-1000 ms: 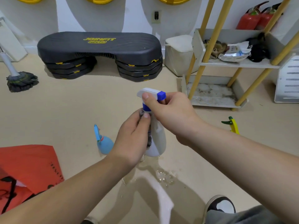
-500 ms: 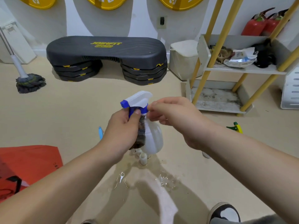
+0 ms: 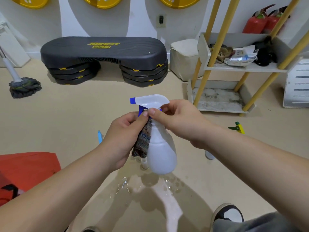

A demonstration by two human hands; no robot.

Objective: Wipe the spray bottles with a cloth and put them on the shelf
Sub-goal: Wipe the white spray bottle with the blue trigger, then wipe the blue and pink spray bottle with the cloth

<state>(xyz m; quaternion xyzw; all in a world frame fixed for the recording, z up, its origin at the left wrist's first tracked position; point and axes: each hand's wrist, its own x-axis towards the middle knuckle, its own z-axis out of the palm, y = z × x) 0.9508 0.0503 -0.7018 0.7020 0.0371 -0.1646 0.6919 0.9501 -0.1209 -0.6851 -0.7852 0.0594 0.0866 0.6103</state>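
Observation:
A white spray bottle (image 3: 160, 151) with a blue nozzle tip hangs upright in front of me, its head pointing left. My right hand (image 3: 180, 121) pinches it at the neck, just under the trigger head. My left hand (image 3: 123, 136) grips a dark mottled cloth (image 3: 143, 139) and presses it against the bottle's left side. On the floor, a blue spray bottle (image 3: 100, 136) peeks out behind my left wrist and a yellow-green one (image 3: 238, 128) lies to the right. The white shelf (image 3: 247, 68) with yellow posts stands at the back right.
A wet patch (image 3: 170, 183) spreads on the floor below the bottle. An orange bag (image 3: 26, 169) lies at the left, a mop (image 3: 23, 86) and a black step platform (image 3: 103, 54) farther back. My shoe (image 3: 229, 213) shows at the bottom right.
The bottle was turned so its nozzle swung from right to left. My right hand shifted from the trigger head to the neck. The cloth stays against the bottle's side.

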